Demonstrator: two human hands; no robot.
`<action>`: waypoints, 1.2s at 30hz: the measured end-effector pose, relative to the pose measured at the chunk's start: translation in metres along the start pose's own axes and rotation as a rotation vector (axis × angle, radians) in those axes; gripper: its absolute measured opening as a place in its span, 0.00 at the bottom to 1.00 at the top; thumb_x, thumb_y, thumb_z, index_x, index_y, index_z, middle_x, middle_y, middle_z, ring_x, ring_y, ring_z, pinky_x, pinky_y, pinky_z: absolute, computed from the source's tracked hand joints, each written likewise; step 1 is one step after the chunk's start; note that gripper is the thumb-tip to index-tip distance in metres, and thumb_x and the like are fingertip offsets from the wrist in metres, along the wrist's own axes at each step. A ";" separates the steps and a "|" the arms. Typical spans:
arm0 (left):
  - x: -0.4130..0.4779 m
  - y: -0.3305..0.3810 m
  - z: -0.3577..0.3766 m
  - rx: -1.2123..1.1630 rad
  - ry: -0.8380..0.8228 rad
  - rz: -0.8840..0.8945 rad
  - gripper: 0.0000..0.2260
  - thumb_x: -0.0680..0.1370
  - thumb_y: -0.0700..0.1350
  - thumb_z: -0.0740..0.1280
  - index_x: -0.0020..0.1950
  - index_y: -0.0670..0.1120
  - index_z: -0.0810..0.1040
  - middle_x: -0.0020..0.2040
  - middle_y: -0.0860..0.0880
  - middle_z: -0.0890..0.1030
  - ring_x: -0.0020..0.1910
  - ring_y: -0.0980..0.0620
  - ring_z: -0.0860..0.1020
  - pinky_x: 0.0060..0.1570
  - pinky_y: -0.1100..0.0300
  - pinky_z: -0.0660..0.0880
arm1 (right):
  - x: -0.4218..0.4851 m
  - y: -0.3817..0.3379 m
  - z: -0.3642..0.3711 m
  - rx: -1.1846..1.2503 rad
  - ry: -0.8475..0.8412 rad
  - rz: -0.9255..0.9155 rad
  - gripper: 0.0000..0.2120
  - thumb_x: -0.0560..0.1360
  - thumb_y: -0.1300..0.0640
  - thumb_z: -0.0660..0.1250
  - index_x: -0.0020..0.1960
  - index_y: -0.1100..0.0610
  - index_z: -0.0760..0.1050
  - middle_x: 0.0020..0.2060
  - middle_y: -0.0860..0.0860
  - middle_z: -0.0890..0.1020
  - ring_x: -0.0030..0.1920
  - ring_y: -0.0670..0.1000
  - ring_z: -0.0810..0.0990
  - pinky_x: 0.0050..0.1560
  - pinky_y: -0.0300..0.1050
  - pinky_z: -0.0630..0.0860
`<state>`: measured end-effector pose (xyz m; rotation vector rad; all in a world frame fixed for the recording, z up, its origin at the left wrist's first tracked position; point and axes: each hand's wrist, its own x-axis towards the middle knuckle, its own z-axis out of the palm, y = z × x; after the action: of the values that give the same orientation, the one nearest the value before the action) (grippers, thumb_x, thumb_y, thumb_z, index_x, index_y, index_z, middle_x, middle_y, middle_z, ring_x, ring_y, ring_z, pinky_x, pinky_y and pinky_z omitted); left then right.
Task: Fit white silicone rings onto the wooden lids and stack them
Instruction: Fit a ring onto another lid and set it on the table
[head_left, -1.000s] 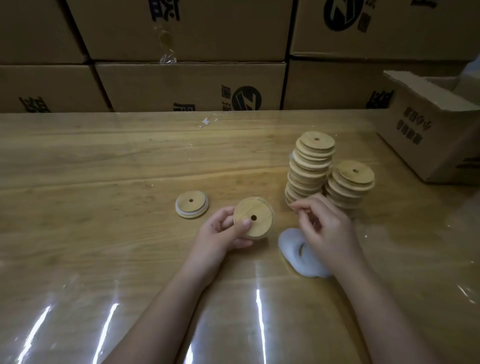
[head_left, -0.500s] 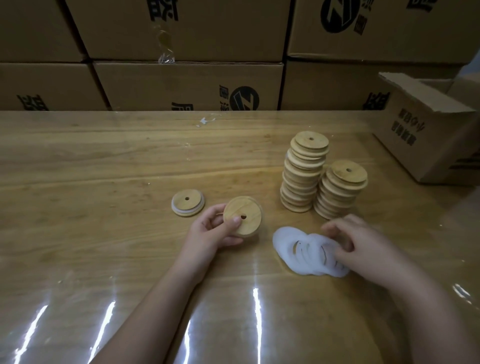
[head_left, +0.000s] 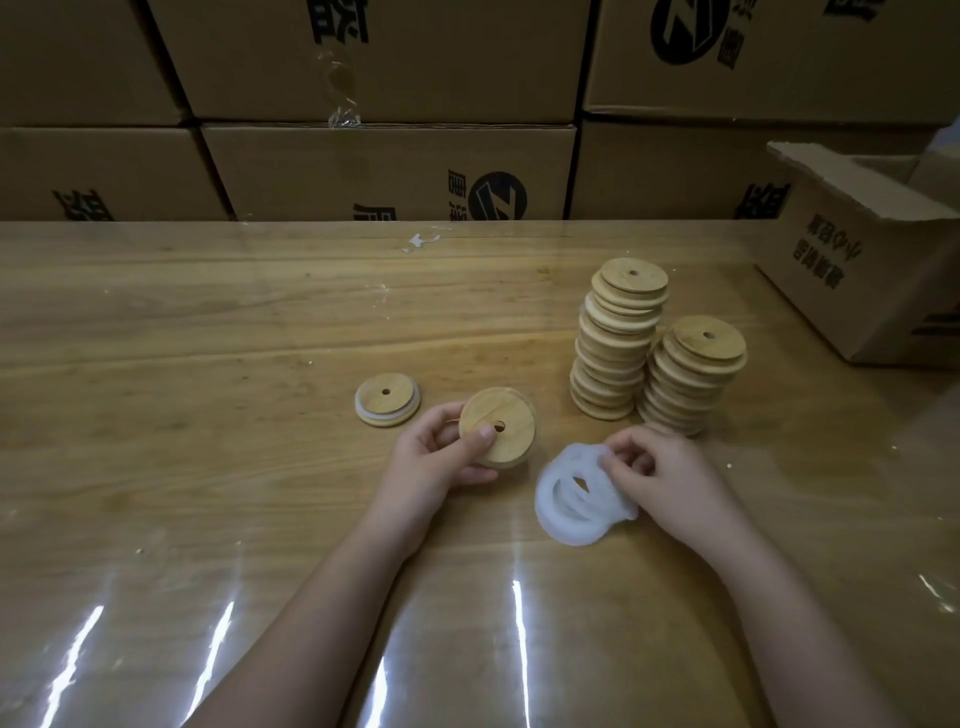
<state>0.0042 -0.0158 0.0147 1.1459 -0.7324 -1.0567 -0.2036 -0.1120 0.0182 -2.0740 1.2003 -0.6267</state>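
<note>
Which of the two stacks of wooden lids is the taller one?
The left stack, farther from the open cardboard box; its top lid sits clearly higher than that of the shorter stack beside it.

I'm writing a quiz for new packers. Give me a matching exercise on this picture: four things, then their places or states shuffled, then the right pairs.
1. round wooden lid with no ring showing
2. round wooden lid wearing a white ring
3. pile of white silicone rings
4. open brown cardboard box

A. on the table's right side
B. pinched by the right hand
C. flat on the table, untouched
D. gripped by the left hand

Pairs: 1-D, 2-C, 3-B, 4-A
</note>
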 end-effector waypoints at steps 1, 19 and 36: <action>0.000 0.000 0.000 0.005 0.003 0.002 0.13 0.70 0.42 0.70 0.54 0.43 0.77 0.42 0.48 0.84 0.40 0.53 0.82 0.35 0.62 0.79 | 0.001 -0.002 0.004 -0.014 0.031 -0.027 0.06 0.73 0.58 0.69 0.42 0.47 0.76 0.38 0.46 0.78 0.33 0.44 0.73 0.36 0.29 0.68; 0.005 -0.003 0.002 0.222 0.108 0.133 0.12 0.74 0.35 0.69 0.53 0.49 0.79 0.44 0.55 0.82 0.42 0.48 0.80 0.41 0.61 0.79 | -0.001 -0.011 -0.008 0.375 -0.057 -0.118 0.07 0.72 0.63 0.70 0.40 0.53 0.78 0.39 0.41 0.81 0.40 0.41 0.77 0.44 0.31 0.71; 0.013 -0.010 0.001 0.331 0.150 0.217 0.15 0.74 0.36 0.70 0.56 0.52 0.75 0.47 0.47 0.80 0.41 0.53 0.78 0.47 0.57 0.78 | -0.010 -0.022 0.018 0.355 -0.148 -0.123 0.06 0.75 0.62 0.67 0.41 0.52 0.75 0.54 0.40 0.80 0.60 0.43 0.74 0.64 0.49 0.69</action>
<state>0.0051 -0.0287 0.0047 1.3766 -0.9111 -0.6745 -0.1835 -0.0896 0.0208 -1.8638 0.8160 -0.6764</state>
